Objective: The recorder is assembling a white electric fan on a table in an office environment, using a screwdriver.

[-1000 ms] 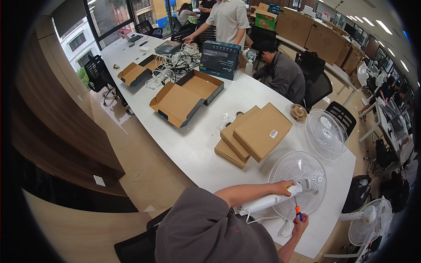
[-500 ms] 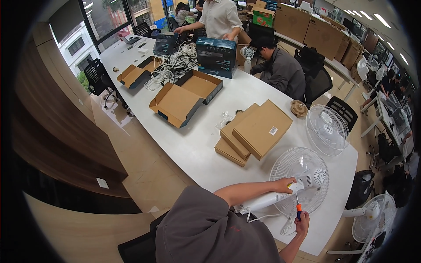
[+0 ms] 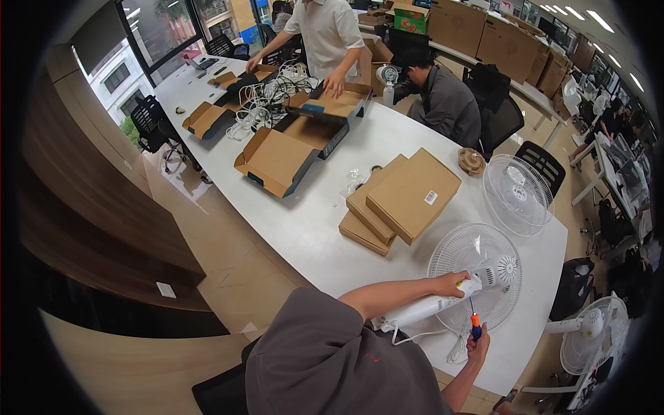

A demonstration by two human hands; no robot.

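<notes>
A white fan body [image 3: 443, 303] lies on the white table [image 3: 311, 228] over its round wire grille [image 3: 477, 270]. The left hand [image 3: 451, 283] is clasped around it, fingers hidden underneath. The right hand [image 3: 478, 344] pinches an orange-handled screwdriver [image 3: 474, 321], tip too thin to make out. Stacked flat cardboard boxes [image 3: 401, 197] sit nearby.

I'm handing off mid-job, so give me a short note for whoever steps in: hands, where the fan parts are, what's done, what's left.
Left hand grips the white fan body, lying at the white table's near edge.
Right hand holds an orange-handled screwdriver, tip up against the body.
The body's head sits on a white fan grille; a second grille lies beyond.
Done: cannot tell. Left: screw work at the body, apparently.
</notes>
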